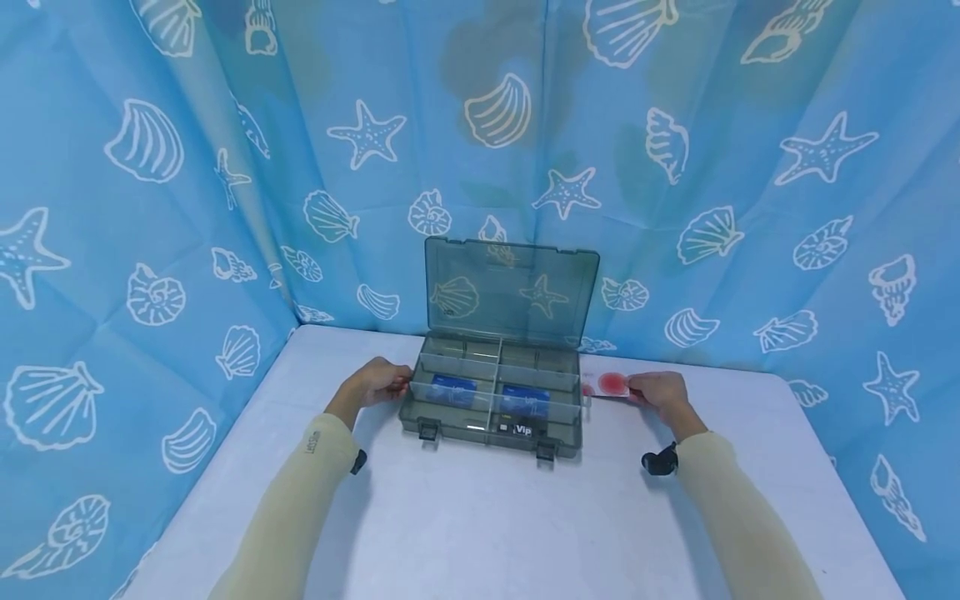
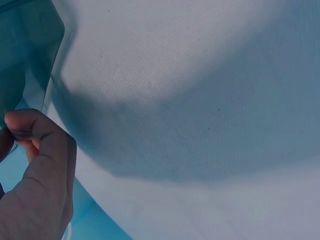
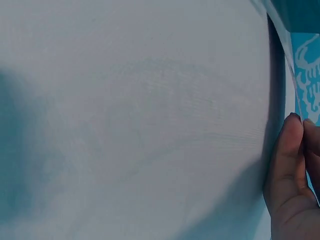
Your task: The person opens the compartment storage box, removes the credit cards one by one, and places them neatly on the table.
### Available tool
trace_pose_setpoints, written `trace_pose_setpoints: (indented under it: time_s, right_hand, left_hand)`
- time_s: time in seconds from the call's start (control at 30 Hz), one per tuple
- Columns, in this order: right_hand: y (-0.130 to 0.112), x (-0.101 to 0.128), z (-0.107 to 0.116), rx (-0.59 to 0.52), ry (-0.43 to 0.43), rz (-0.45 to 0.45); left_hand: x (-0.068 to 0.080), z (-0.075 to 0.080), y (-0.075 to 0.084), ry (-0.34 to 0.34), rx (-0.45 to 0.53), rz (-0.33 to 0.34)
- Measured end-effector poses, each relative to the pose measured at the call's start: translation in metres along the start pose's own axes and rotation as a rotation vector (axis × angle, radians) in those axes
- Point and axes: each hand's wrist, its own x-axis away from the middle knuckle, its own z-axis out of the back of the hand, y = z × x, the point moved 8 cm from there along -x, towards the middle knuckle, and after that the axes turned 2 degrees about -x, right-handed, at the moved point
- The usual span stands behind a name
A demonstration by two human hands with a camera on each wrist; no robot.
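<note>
1. Organizer box (image 1: pixel 495 408), smoky grey and see-through, sits mid-table with its lid (image 1: pixel 512 290) standing open at the 12 o'clock side, against the backdrop.
2. We see our left hand (image 1: pixel 377 382) at the box's 9 o'clock wall, fingers curled against its edge; the left wrist view shows only bent fingers (image 2: pixel 37 145) over white cloth, so we cannot tell whether they actually clamp the wall.
3. Our right hand (image 1: pixel 660 390) lies at 3 o'clock of the box, fingertips pinching a white card with a red spot (image 1: pixel 609 384) that rests flat on the table, just beside the box's wall.
4. Inside, we count two blue packs (image 1: pixel 453 388), (image 1: pixel 525 400) in the middle row, and a dark card marked "Vip" (image 1: pixel 522 430) in the front row at 6 o'clock.
5. Two latches (image 1: pixel 428 431) hang on the front wall.
6. White table (image 1: pixel 480 517) carries everything; a blue seashell curtain (image 1: pixel 150 208) surrounds it.
</note>
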Motion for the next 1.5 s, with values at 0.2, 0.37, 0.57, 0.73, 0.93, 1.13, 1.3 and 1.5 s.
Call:
trace_pose_setpoints:
  time_s: [0.2,0.37,0.57,0.73,0.93,1.13,1.3,1.5]
  right_hand:
    - [0.002,0.0,0.002,-0.009,0.037,-0.01]
    - [0.005,-0.003,0.001,-0.025,0.026,-0.023]
    - [0.008,-0.006,0.002,0.01,0.041,-0.027]
    - [0.007,-0.004,0.001,0.109,0.072,0.033]
    - [-0.008,0.005,-0.002,0.3,0.103,0.151]
    - [-0.025,0.014,-0.009,0.397,0.113,0.256]
    - [-0.028,0.018,-0.01,0.407,0.127,0.262]
    - [-0.026,0.017,-0.01,0.398,0.111,0.236]
  left_hand:
    - [-0.001,0.001,-0.001,0.001,0.0,-0.004]
    - [0.001,0.001,0.0,0.008,-0.004,0.003]
    - [0.003,-0.001,0.0,0.002,-0.006,0.001]
    - [0.003,0.0,-0.002,0.004,-0.007,0.002]
    - [0.004,-0.001,-0.001,0.003,-0.011,0.002]
    - [0.004,0.0,0.0,-0.001,-0.001,0.003]
    - [0.002,0.0,-0.002,-0.015,0.004,-0.003]
    - [0.003,-0.002,-0.001,-0.023,0.014,-0.011]
